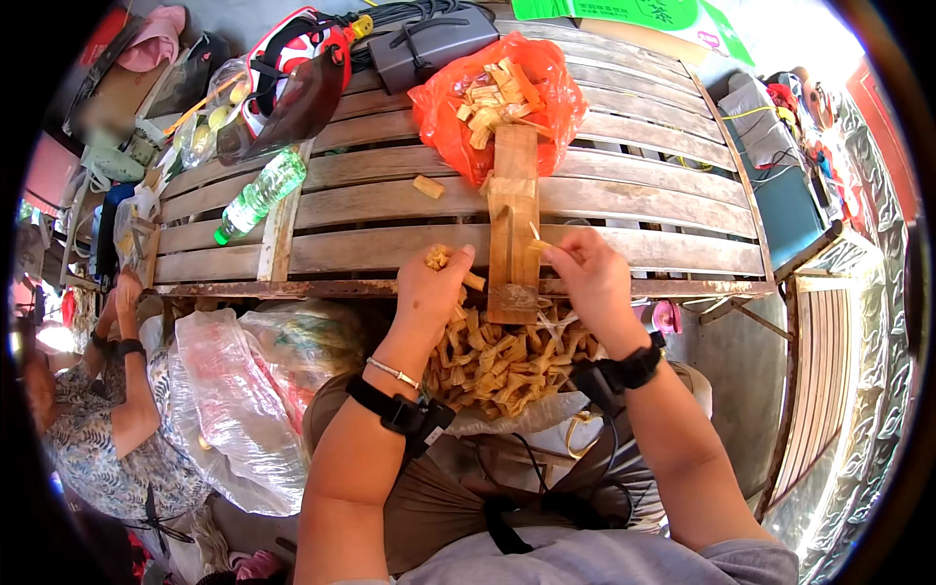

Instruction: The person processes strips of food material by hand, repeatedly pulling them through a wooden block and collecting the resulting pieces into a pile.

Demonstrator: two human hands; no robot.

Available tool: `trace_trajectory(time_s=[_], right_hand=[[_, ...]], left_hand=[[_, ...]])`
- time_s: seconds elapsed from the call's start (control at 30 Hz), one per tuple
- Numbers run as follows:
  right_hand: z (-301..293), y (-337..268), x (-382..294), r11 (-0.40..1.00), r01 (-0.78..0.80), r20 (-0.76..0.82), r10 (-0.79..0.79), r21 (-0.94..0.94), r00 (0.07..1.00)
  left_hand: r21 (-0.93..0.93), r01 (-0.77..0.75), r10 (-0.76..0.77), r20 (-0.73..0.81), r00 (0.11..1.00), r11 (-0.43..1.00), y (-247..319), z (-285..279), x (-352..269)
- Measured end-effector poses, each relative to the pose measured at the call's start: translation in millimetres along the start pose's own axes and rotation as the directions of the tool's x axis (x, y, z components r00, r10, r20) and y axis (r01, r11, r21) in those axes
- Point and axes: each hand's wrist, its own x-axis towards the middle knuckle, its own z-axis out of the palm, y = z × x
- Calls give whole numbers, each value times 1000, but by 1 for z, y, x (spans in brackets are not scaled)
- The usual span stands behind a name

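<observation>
My left hand (433, 287) is closed around several yellowish dried strips (438, 257) at the table's front edge, left of a wooden board (513, 241) with a groove. Right of that board, my right hand (585, 270) pinches a small yellowish strip (540, 244) between thumb and fingers; a thin pale piece stands up beside it. The board lies across the slats, its far end on an orange plastic bag (431, 110) that holds folded yellowish pieces (490, 99). Below the board, a heap of similar knotted strips (504, 358) rests on clear plastic at my lap.
The slatted wooden table (380, 186) carries a loose folded piece (428, 186), a green plastic bottle (263, 191), a dark visor (292, 110) and a grey case (435, 47). Another person (124, 409) sits at the left beside a plastic-wrapped bundle (234, 409). A slatted bench (815, 380) stands at the right.
</observation>
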Motion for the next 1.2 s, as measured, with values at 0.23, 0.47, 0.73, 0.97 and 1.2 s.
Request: trace_trajectory(time_s=[0.23, 0.47, 0.73, 0.97, 1.2], right_hand=[[-11, 36, -13, 857, -176, 76, 159, 484, 984], [-35, 0, -39, 824, 29, 97, -102, 565, 990], [-33, -30, -50, 915, 324, 134, -362, 242, 923], [-49, -41, -58, 847, 526, 262, -525, 74, 810], [-67, -36, -55, 723, 662, 191, -691, 198, 697]], left_hand=[[92, -28, 15, 145, 989, 995, 1, 13, -23], [26, -101, 92, 230, 969, 995, 16, 10, -37], [31, -653, 645, 132, 753, 756, 13, 24, -66], [-363, -69, 221, 397, 891, 929, 23, 20, -70], [205, -119, -96, 798, 595, 972, 43, 23, -99]])
